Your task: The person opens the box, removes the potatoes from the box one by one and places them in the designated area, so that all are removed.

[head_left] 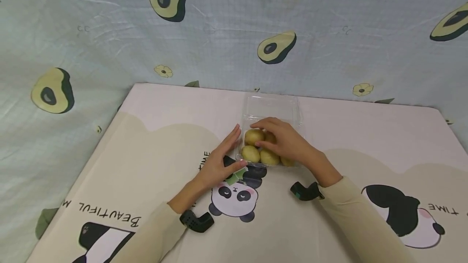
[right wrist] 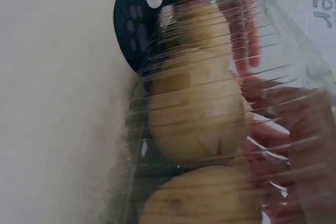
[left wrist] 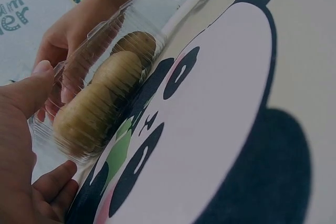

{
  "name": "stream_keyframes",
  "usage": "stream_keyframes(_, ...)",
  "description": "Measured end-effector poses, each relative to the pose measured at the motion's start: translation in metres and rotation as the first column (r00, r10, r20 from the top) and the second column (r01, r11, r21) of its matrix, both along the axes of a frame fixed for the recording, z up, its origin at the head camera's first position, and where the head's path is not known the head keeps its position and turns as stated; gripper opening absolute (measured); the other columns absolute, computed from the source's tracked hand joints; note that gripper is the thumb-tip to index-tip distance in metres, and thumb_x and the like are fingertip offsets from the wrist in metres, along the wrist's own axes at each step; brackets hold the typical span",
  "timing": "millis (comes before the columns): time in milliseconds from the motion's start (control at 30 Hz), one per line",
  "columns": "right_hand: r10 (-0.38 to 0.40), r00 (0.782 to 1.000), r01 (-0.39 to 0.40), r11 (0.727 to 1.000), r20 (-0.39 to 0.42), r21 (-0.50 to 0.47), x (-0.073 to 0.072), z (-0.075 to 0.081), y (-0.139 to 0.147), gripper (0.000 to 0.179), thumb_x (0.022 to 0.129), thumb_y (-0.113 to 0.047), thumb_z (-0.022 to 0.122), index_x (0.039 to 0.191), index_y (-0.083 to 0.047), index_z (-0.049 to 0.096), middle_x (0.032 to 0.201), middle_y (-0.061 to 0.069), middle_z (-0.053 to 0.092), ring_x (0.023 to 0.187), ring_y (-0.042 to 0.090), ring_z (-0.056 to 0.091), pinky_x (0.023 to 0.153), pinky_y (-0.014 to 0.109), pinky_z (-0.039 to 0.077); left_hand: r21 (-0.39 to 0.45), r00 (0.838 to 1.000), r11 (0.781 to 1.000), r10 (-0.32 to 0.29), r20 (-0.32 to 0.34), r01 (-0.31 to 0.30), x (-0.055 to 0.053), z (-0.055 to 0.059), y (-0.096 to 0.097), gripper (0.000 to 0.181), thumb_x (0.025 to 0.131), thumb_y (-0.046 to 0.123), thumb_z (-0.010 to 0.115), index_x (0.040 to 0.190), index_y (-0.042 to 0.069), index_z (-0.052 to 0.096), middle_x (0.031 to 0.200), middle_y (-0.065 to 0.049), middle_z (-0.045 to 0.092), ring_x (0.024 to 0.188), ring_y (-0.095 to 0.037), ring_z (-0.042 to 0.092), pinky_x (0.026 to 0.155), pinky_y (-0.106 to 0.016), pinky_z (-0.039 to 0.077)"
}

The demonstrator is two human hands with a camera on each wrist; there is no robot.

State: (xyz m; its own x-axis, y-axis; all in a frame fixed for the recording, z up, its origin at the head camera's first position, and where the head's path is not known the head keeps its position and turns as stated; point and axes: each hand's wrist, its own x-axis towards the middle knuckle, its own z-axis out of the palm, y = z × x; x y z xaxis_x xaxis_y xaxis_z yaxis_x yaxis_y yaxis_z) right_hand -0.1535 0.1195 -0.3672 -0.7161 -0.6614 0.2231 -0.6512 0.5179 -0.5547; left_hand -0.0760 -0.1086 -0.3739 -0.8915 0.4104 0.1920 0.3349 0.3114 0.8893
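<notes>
Head view, panda-print tablecloth [head_left: 285, 222], avocado-print backdrop [head_left: 219, 11], potatoes [head_left: 269, 157] in clear box [head_left: 270, 105]

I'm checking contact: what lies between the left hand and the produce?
The wall of the clear plastic box; the left wrist view shows it between the left hand and the produce.

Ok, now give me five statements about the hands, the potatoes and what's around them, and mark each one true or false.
1. The right hand reaches over the potatoes. True.
2. The left hand is at the left side of the clear container. True.
3. The container is closed. False: its lid is open.
4. A panda print is on the near side of the container. True.
5. Both hands wear gloves. False: they are bare.
</notes>
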Motion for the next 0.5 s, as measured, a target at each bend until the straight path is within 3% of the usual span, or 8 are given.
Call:
stream_keyframes(200,-0.009,1.000,0.010,0.997,-0.020,0.072,0.0005,-0.0041,0.0000,0.045,0.086,-0.019,0.073,0.127,-0.011,0.058,0.126,0.011,0.056,0.117,0.027,0.051,0.099,0.044,0.043,0.008,1.000,1.000,-0.002,0.013,0.002,0.0008,0.0001,0.0009,0.076,0.087,0.002,0.066,0.149,-0.002,0.023,0.157,-0.016,0.016,0.134,-0.035,0.037,0.112,-0.043,0.024)
stream_keyframes(500,-0.014,0.998,0.023,0.986,-0.054,0.162,-0.0004,-0.0040,-0.0032,0.044,0.087,-0.025,0.072,0.128,-0.013,0.060,0.122,0.007,0.060,0.112,0.026,0.055,0.096,0.045,0.044,0.001,1.000,1.000,-0.001,0.013,0.001,0.0006,0.0010,0.0000,0.076,0.087,0.002,0.067,0.149,-0.003,0.023,0.157,-0.016,0.015,0.134,-0.035,0.036,0.112,-0.044,0.023)
